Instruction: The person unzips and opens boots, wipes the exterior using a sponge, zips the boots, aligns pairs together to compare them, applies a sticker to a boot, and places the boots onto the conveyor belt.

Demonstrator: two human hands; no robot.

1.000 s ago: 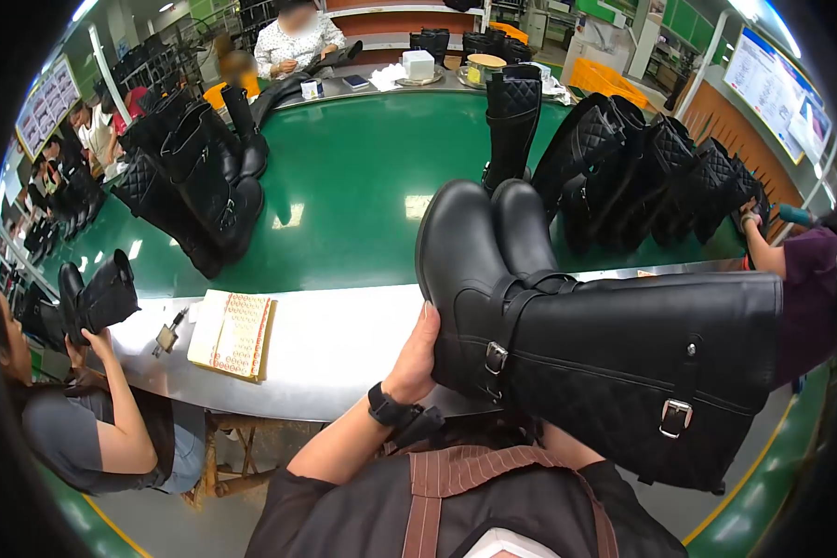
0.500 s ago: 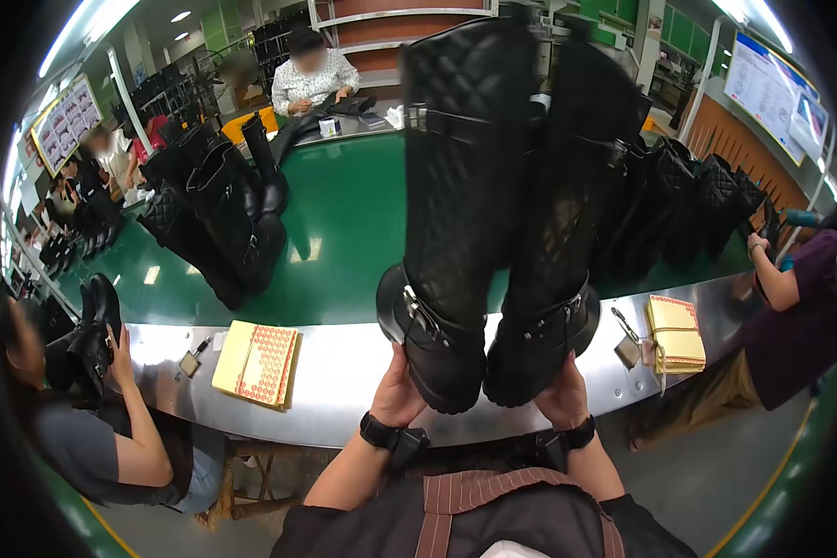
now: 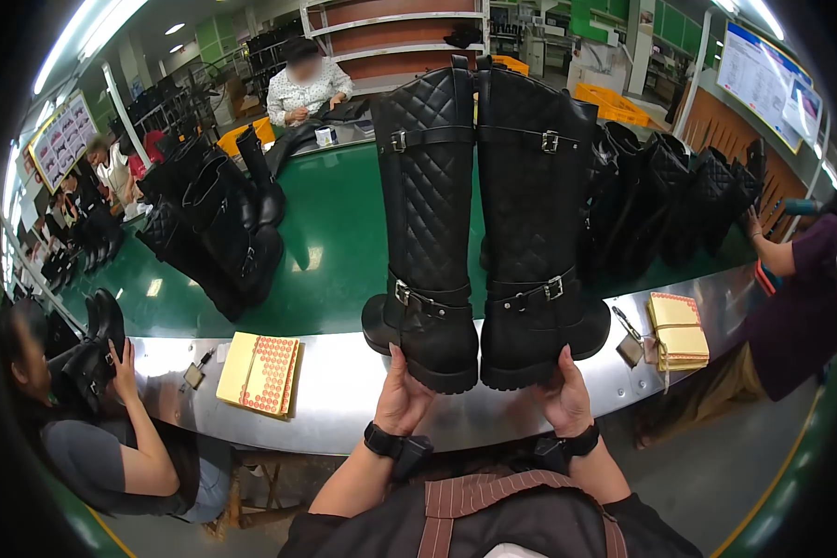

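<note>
Two tall black boots with quilted shafts and silver-buckled straps are upright side by side before me, over the metal edge of the bench. My left hand [image 3: 403, 397] is closed on the left boot [image 3: 428, 223], gripping low by the sole with the thumb up along the side. In the same way my right hand [image 3: 564, 398] holds the right boot [image 3: 530, 223] low at its outer side. The fingers under both soles are partly hidden. The heels and treaded soles face me, and the toes point outward and away.
Black boots stand in groups on the green tabletop [image 3: 330, 270], left [image 3: 219, 219] and right [image 3: 665, 195]. Yellow card stacks [image 3: 259, 372] [image 3: 679, 332] lie on the metal edge. A co-worker at left [image 3: 112, 437] handles boots; others are at right [image 3: 800, 298] and across the table [image 3: 307, 88].
The boots have turned and drawn together, from tilted toward me to upright, with both shaft straps now in full view. My hands stay low on them. The right co-worker's arm has shifted slightly.
</note>
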